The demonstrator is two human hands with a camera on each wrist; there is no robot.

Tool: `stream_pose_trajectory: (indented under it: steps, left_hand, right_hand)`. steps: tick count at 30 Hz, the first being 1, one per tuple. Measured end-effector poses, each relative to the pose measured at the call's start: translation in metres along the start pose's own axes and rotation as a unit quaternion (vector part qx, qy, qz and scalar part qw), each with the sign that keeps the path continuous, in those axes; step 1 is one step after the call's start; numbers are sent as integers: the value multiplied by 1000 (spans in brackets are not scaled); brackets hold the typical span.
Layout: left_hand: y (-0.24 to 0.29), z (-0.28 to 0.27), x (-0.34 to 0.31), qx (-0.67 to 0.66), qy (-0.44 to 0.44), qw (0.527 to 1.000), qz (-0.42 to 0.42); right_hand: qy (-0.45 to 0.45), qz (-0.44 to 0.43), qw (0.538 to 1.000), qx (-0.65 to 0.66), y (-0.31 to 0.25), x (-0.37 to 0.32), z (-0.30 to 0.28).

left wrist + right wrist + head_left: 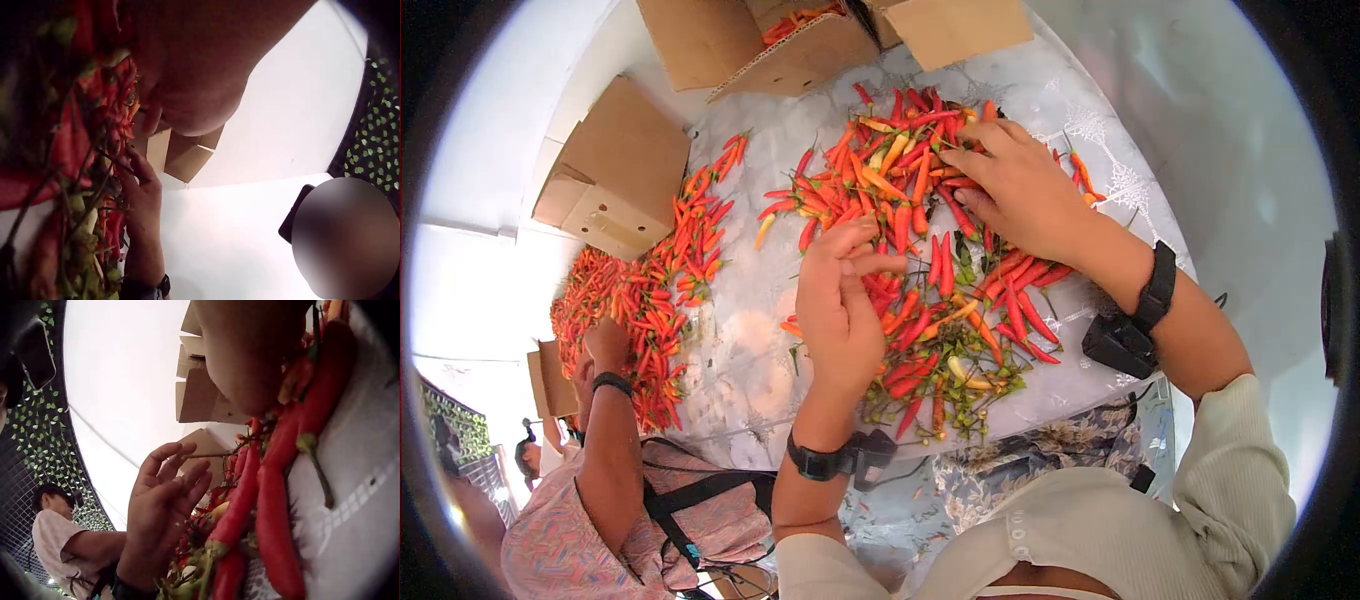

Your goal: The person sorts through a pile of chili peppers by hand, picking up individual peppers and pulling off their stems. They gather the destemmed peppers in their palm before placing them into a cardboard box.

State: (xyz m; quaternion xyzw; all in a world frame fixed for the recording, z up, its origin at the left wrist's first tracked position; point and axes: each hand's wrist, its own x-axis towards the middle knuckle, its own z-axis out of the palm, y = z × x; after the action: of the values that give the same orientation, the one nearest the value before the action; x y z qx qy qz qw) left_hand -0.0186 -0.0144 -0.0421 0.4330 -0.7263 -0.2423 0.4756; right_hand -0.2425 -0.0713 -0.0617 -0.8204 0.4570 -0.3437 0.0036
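Note:
My left hand (840, 300) hovers at the near left side of a pile of red and orange chili peppers (880, 190), its fingers loosely bent. From the right wrist view, a thin stem (212, 455) overlaps the gap by its fingertips. My right hand (1025, 190) is over the far right part of the pile, fingers bent down among the chilies; whether they pinch one I cannot tell. Below the hands lie loose red chilies (1025, 310) and a heap of green stems and small green chilies (970, 400), with a few pale yellow ones among them.
A larger chili heap (650, 320) spreads on the left, where another person's hand (607, 345) works. A cardboard box (625, 165) lies tipped beside it. Another open box (800, 55) holding chilies stands at the back. A patterned cloth (735, 300) covers the table.

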Motion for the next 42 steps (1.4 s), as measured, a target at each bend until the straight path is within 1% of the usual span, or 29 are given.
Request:
stream_pose_trajectory:
  steps: [1,4,7,10,13,16,17,18,19,20,21,22,25,28,31,34,36,37,38,39,40,42]
  left_hand:
    - [-1,1,0,-14,-6,1000,8]
    - [4,3,3,26,2,999,29]
    - [5,1,1,12,8,1000,-7]
    - [5,1,-1,-38,-3,998,-52]
    - [5,2,-3,-21,-6,999,-47]
    - [7,0,-2,0,-7,999,-48]
    - [7,0,-2,2,-3,999,-40]
    - [6,-1,-2,4,1,999,-32]
    - [6,-1,-1,6,5,1000,-24]
    - [7,0,-1,6,13,1000,-21]
    - [9,1,0,5,21,1000,-18]
    - [10,1,1,5,29,999,-15]
    - [11,1,1,17,30,999,-11]
    - [14,0,0,-4,5,1000,-28]
    - [16,-3,1,68,-4,998,-11]
    - [11,-4,3,105,11,993,43]
    - [12,-4,2,118,6,992,45]
    - [14,-4,2,125,3,991,46]
    - [15,-4,2,121,-5,992,36]
    - [16,-5,2,118,-14,993,27]
    - [17,-5,1,115,-23,993,18]
    - [18,-5,2,103,-38,993,32]
  right_hand:
    - [-6,1,1000,-1,0,1,-2]
    - [-31,-27,999,22,-2,4,-5]
    - [-5,-17,1000,-4,-7,4,-5]
    - [-32,2,999,-12,-7,5,-5]
    - [24,-58,998,-23,-4,7,-2]
    - [128,-79,989,-6,-14,10,-21]
    - [135,-37,986,90,-19,9,-21]
    - [140,6,973,185,-23,7,-20]
    - [143,48,949,277,-27,6,-20]
    - [112,87,917,373,-29,5,-20]
    - [81,125,873,464,-31,3,-19]
    - [48,162,819,549,-32,2,-18]
    - [-31,186,744,641,-36,-1,-17]
    - [-73,182,721,665,-38,-5,-15]
    - [-71,187,700,686,-41,-6,-15]
    - [-73,188,700,685,-38,-7,-15]
    - [-34,119,832,541,-39,-10,-11]
    - [-13,82,885,459,-40,-11,-10]
    - [5,17,927,374,-41,-9,-13]
    - [24,-49,957,285,-42,-5,-19]
    - [42,-114,974,192,-43,-2,-22]
    - [7,-100,969,225,-43,-6,-18]
